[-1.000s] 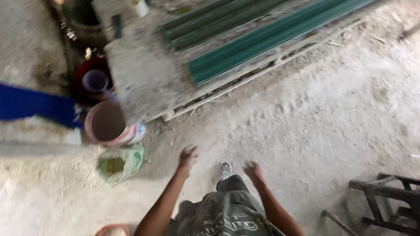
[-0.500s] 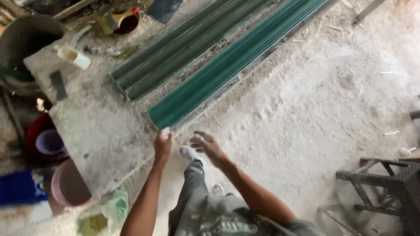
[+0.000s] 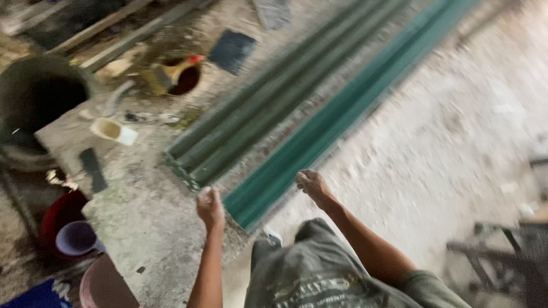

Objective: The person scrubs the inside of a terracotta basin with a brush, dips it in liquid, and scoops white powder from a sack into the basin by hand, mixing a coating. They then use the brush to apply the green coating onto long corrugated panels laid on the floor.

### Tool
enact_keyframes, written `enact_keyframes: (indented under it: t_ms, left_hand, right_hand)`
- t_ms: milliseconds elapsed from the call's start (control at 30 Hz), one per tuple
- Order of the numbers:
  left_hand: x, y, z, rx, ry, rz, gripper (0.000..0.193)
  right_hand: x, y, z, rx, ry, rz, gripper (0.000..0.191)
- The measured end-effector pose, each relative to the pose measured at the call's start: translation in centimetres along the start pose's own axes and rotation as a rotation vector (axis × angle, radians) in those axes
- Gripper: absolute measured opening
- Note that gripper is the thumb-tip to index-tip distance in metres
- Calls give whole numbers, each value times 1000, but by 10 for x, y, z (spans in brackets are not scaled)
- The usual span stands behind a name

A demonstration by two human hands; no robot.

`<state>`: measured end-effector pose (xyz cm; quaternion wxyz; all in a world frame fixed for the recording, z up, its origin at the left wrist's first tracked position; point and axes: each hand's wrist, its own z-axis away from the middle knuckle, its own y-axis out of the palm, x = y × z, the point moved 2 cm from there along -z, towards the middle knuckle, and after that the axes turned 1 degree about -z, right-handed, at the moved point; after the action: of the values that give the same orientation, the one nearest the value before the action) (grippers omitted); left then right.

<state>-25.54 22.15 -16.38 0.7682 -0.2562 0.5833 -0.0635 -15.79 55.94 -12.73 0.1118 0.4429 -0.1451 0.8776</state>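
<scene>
Floor: sandy, dusty ground around a rough concrete counter (image 3: 142,211).
Green sheets (image 3: 319,137): long ribbed strips lying along the counter's right edge.
Left hand (image 3: 210,206): fingers curled shut, at the sheets' near end.
Right hand (image 3: 311,185): fingers curled, just beside the sheets; grip unclear through blur.
</scene>
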Motion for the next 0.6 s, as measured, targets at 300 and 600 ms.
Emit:
enact_keyframes:
  t_ms: [300, 600]
  left_hand:
    - [-37, 36, -23, 87, 183, 42, 42]
    - [-107, 58, -40, 65, -8, 227, 54]
  right_hand:
    - [169, 92, -123, 41, -419, 503, 42]
    - [297, 248, -234, 328, 5, -280, 15]
